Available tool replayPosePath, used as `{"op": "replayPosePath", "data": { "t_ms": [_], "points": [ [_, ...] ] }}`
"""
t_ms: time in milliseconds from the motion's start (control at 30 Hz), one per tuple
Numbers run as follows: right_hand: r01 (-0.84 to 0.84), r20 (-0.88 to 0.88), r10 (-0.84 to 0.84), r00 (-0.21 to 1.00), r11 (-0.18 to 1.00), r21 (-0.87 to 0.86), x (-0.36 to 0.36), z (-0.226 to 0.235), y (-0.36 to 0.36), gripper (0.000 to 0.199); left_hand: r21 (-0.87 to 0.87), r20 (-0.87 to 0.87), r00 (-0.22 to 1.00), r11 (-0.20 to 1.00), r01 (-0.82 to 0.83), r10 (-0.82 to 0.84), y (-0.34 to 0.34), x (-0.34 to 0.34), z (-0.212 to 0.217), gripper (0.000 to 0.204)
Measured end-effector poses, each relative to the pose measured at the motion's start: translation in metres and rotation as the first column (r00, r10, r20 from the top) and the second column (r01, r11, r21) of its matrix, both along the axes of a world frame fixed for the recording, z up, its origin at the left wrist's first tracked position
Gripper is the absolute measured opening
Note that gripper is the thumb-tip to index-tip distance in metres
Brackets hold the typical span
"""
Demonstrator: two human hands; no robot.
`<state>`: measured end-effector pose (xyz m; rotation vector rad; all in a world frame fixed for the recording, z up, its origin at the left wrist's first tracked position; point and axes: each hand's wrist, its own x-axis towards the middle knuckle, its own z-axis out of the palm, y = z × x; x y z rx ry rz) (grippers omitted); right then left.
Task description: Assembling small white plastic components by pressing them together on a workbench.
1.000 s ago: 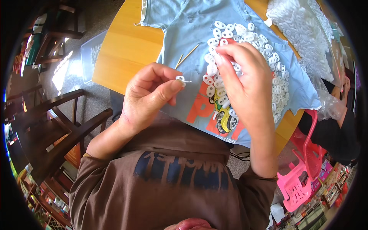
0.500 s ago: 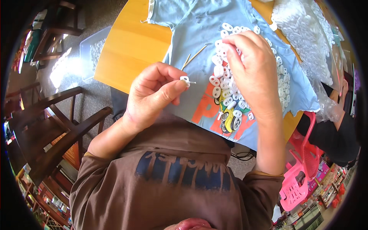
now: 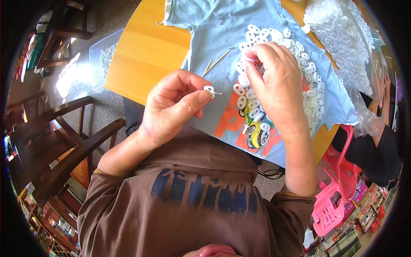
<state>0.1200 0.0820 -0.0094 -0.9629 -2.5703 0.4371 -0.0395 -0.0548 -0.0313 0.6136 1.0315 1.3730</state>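
My left hand (image 3: 177, 105) pinches a small white two-hole cord lock piece (image 3: 208, 89) between thumb and fingertips. A thin metal spring (image 3: 218, 93) juts out of it to the right. Over the pile of white cord lock pieces (image 3: 314, 100), my right hand (image 3: 276, 79) has thumb and index finger closed on another white piece (image 3: 249, 60), partly covered by the fingers. The pile lies spread on a light blue T-shirt (image 3: 209, 51) with an orange and yellow print. Part of it is hidden beneath my right hand.
Two thin wooden sticks (image 3: 217, 62) lie on the shirt, which covers part of a yellow wooden table (image 3: 150, 38). A clear bag of white pieces (image 3: 336, 43) is at the far right. Dark wooden chairs (image 3: 64, 150) stand left; a pink plastic chair (image 3: 329, 210) stands right. Another person's arm (image 3: 385, 103) shows at right.
My right hand has drawn slightly nearer and to the left, with a white piece at its fingertips. My left hand has shifted a little right with its piece and spring.
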Motion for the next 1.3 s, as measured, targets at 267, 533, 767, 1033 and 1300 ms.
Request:
{"op": "replayPosePath", "data": {
  "t_ms": [267, 533, 767, 1033, 1300],
  "points": [
    [-0.066, -0.437, -0.192, 0.879, 0.858, -0.510, 0.007, 0.009, -0.021, 0.014, -0.022, 0.037, 0.999, 1.000, -0.018, 0.018, 0.003, -0.003, 0.002, 0.011],
    [-0.345, -0.516, -0.517, 0.683, 0.394, -0.852, 0.027, 0.026, -0.050, 0.018, -0.001, 0.083, 0.995, 0.998, -0.056, 0.056, 0.010, 0.006, 0.017, 0.010],
    [-0.274, -0.451, -0.627, 0.635, 0.363, -0.891, 0.030, 0.028, -0.063, 0.013, -0.012, 0.119, 0.992, 0.999, -0.034, 0.035, 0.013, 0.014, 0.025, 0.013],
    [-0.318, -0.442, -0.743, 0.502, 0.316, -0.894, 0.027, 0.027, -0.067, 0.012, -0.038, 0.141, 0.987, 0.996, 0.085, -0.079, 0.011, 0.023, 0.031, 0.011],
    [-0.351, -0.360, -0.841, 0.403, 0.222, -0.910, 0.018, 0.024, -0.075, 0.013, -0.011, 0.114, 0.988, 0.994, 0.105, -0.103, 0.010, 0.032, 0.026, 0.012]
  ]
}}
